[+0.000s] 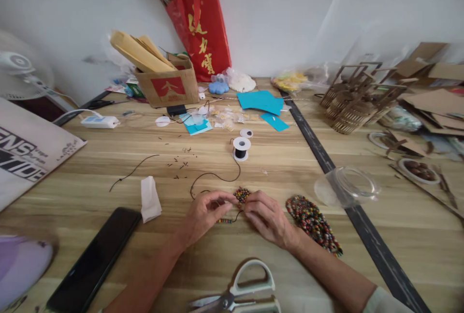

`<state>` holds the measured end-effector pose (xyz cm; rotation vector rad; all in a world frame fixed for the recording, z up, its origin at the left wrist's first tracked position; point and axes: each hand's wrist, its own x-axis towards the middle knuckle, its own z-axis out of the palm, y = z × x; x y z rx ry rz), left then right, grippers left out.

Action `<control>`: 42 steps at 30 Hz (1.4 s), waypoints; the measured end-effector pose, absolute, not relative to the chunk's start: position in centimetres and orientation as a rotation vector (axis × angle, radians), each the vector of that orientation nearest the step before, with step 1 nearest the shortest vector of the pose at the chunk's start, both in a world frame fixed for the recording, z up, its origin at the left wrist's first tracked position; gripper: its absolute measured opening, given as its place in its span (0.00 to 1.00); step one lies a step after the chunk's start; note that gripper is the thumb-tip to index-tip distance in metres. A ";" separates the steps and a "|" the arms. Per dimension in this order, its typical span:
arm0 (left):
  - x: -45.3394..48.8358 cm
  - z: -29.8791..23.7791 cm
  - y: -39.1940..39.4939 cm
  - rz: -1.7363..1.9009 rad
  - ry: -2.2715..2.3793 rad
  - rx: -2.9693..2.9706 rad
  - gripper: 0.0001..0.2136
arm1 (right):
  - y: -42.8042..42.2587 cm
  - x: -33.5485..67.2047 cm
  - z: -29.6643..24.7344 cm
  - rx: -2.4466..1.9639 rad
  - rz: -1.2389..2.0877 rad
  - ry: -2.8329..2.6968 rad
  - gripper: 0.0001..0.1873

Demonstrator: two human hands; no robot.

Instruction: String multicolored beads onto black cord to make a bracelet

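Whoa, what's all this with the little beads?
A person has both hands at a small pile of loose, colourful beads on the wooden table. A short row of beads lies below the left hand. A thin black cord runs from that row to the right hand, whose fingers seem to pinch it. A big bundle of beads lies beside the right hand, and scissors lie nearest the person.

A plain greyish-white wall rises behind the wooden table, whose streaked, light-brown top carries a dark strip along its right part. A white fan stands beyond the table's left edge. Soft light falls over the table.
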<state>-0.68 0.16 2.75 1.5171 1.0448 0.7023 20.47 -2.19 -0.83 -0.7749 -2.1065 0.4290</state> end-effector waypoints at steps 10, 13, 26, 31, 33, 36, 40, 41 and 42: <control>1.4 1.5 -0.6 0.651 0.991 1.513 0.05 | -2.2 20.3 -0.7 -0.765 0.401 -2.137 0.05; 1.3 1.5 -0.5 0.667 0.986 1.516 0.05 | -2.2 20.3 -0.5 -0.762 0.415 -2.130 0.06; 0.8 0.9 -0.6 0.766 1.119 1.809 0.05 | -1.8 21.1 1.0 -1.218 0.559 -1.858 0.05; 0.8 0.7 -0.5 0.747 1.111 1.850 0.05 | -1.4 21.9 2.6 -1.441 0.630 -2.114 0.06; 0.8 0.6 -0.5 0.737 1.109 1.860 0.05 | -1.5 22.2 2.9 -1.498 0.599 -2.234 0.07; 0.8 0.3 -0.4 0.748 1.097 1.863 0.05 | -1.6 22.2 3.0 -1.591 0.504 -2.359 0.07; 0.9 -0.3 -0.3 0.746 1.104 1.869 0.05 | -1.6 21.8 3.2 -1.664 0.489 -2.455 0.06; 0.9 -0.3 -0.2 0.732 1.109 1.868 0.05 | -1.6 21.7 3.2 -1.670 0.498 -2.479 0.06; 0.9 -0.4 -0.2 0.714 1.114 1.867 0.05 | -1.6 21.6 3.3 -1.672 0.506 -2.497 0.06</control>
